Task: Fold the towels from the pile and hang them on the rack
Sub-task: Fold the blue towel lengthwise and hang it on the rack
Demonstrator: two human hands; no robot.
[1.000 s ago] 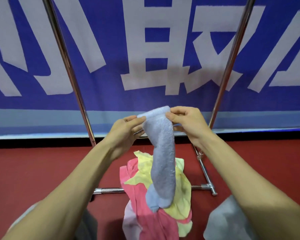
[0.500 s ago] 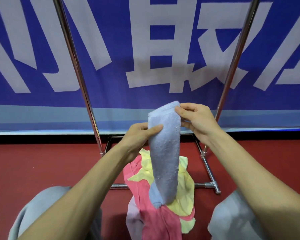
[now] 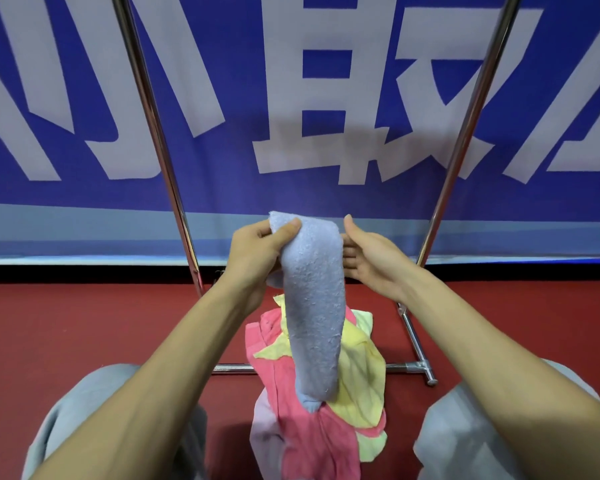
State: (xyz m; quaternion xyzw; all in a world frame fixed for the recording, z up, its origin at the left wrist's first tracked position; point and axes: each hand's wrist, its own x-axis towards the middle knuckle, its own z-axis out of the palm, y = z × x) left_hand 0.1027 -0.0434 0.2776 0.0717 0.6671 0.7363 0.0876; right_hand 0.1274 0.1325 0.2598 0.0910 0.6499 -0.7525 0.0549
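Observation:
A light blue towel [image 3: 312,306], folded into a long narrow strip, hangs down in front of me. My left hand [image 3: 257,251] pinches its top end, thumb on the front. My right hand [image 3: 371,258] is just right of the towel with fingers spread, its fingertips hidden behind the cloth. Under the towel lies the pile [image 3: 326,403] of pink, yellow and pale lilac towels on the red floor. The chrome rack rises behind, with a left post [image 3: 160,161], a right post [image 3: 465,133] and a base bar [image 3: 409,367] on the floor. Its top rail is out of frame.
A blue banner [image 3: 291,98] with large white characters fills the background behind the rack. Red floor [image 3: 84,323] spreads to both sides. My knees in grey trousers [image 3: 94,403] sit at the lower left and right.
My left hand has moved up to the towel's top end and gripped it. My right hand has let go of that end and opened beside it. The view has shifted down slightly.

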